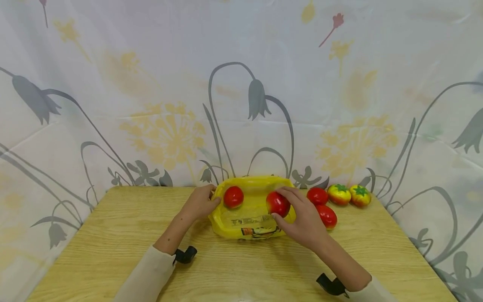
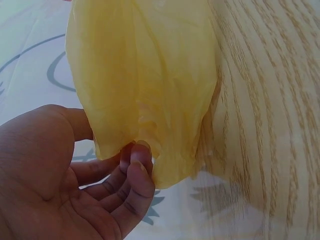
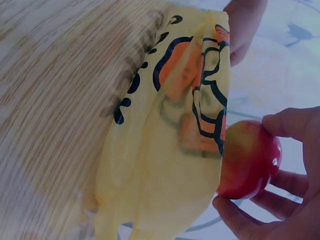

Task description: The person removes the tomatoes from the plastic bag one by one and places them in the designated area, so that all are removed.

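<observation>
A yellow plastic bag stands on the table with its mouth spread wide. My left hand holds its left edge; the left wrist view shows thumb and fingers pinching the thin yellow film. Inside the bag, toward the left, lies a red apple. Over the right part of the opening, my right hand grips another red apple between thumb and fingers. In the right wrist view that shiny apple is partly hidden behind the bag's printed side.
Right of the bag lie two more red fruits, close together. Beside them are two yellow-and-red fruits with green leafy tops. The wooden table ends at a flower-patterned curtain behind.
</observation>
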`<state>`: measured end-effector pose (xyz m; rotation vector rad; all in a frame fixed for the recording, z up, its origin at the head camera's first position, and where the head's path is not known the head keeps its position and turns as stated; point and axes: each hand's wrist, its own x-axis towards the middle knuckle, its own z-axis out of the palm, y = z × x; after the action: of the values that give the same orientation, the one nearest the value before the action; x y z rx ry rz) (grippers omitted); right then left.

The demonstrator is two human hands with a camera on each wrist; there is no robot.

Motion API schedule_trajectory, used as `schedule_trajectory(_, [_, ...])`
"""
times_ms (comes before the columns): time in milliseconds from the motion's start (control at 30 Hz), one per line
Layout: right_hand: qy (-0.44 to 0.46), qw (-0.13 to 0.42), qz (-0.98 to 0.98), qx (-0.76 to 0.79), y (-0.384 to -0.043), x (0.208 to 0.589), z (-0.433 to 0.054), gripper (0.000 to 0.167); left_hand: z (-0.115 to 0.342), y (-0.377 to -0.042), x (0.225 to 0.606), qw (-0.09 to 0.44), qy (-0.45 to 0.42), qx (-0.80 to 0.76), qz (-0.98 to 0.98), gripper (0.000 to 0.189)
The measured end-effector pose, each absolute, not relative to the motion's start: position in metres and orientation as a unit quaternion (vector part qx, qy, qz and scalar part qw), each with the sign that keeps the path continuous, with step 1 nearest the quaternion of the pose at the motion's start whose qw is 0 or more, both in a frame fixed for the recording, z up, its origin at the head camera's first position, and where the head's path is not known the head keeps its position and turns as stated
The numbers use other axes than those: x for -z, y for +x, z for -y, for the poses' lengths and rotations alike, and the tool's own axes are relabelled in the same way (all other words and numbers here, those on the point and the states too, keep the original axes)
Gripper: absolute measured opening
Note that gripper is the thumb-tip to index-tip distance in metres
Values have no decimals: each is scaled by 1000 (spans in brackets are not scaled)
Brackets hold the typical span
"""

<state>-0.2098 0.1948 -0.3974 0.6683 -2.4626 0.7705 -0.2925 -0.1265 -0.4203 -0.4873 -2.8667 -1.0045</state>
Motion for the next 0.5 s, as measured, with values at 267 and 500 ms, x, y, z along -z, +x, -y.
schedule_trajectory(267, [226,232,903,-284,-204,396,-205,61,126,-291,420,33,-153,322,934,35])
schedule_trajectory(500, [224,249,903,-271,-201,396,-216,60,127,-291,420,36,-156,321,933,34])
